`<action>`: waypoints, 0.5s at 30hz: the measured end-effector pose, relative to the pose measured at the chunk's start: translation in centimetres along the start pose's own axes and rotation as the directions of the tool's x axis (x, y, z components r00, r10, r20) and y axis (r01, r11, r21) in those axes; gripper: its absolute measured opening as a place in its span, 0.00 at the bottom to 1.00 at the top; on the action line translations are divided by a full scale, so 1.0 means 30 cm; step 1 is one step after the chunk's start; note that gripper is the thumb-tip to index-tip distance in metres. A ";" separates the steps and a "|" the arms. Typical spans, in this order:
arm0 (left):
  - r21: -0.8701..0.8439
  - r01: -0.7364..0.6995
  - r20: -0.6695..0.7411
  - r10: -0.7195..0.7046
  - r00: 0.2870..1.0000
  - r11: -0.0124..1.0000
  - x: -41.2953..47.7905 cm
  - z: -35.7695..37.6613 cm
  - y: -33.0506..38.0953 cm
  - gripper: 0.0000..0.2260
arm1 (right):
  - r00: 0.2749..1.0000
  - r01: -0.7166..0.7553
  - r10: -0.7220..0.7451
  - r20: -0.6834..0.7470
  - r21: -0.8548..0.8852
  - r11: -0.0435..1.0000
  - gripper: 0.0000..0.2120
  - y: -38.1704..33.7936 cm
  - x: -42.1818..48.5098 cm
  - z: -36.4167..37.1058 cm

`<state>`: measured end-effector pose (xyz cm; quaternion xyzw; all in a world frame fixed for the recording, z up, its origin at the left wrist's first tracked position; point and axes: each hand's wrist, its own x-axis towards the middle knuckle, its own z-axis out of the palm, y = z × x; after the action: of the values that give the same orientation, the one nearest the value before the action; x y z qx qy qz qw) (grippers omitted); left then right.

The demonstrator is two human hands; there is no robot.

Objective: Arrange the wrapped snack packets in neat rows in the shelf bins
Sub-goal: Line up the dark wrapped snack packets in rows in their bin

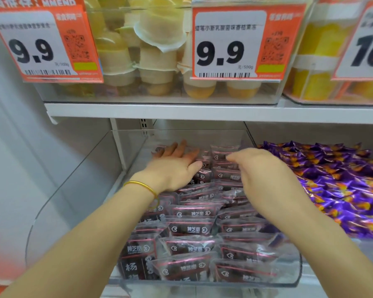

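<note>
My L hand point(172, 168) lies spread flat on the dark maroon clear-wrapped snack packets point(190, 230), far left in the clear plastic bin point(58, 211). My R hand point(265, 171) curls down nearer the far row, packets' long axes left-right; if it pinches one, I cannot tell.

Bright, even light falls from above, leaving a soft shadow beneath the white shelf board point(159, 110). Glare streaks the clear plastic bin point(58, 211) and the glossy purple-and-orange wrappers point(342, 186). Wide-angle bending curves the edges; the orange-and-white price tags point(235, 41) look soft, the lower-left corner smeared.
</note>
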<state>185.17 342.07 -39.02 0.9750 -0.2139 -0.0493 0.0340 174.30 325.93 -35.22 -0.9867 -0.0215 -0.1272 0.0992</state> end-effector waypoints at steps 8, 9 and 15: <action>-0.076 0.046 -0.055 -0.051 0.997 0.996 -0.071 -0.057 0.008 0.24 | 0.999 -0.017 0.017 0.031 0.021 1.000 0.21 0.020 -0.046 -0.021; -0.073 0.039 -0.070 -0.044 0.997 0.997 -0.111 -0.062 0.009 0.24 | 0.999 -0.002 0.001 0.035 0.028 1.000 0.20 0.022 -0.055 -0.022; 0.042 0.078 0.030 -0.080 0.996 0.996 -0.291 0.001 0.085 0.24 | 0.980 0.153 -0.154 0.128 0.019 0.988 0.28 -0.032 -0.158 -0.016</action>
<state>176.22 343.43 -38.13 0.9823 -0.1767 -0.0614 0.0087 169.55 326.70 -35.80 -0.9877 -0.1046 -0.0703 0.0921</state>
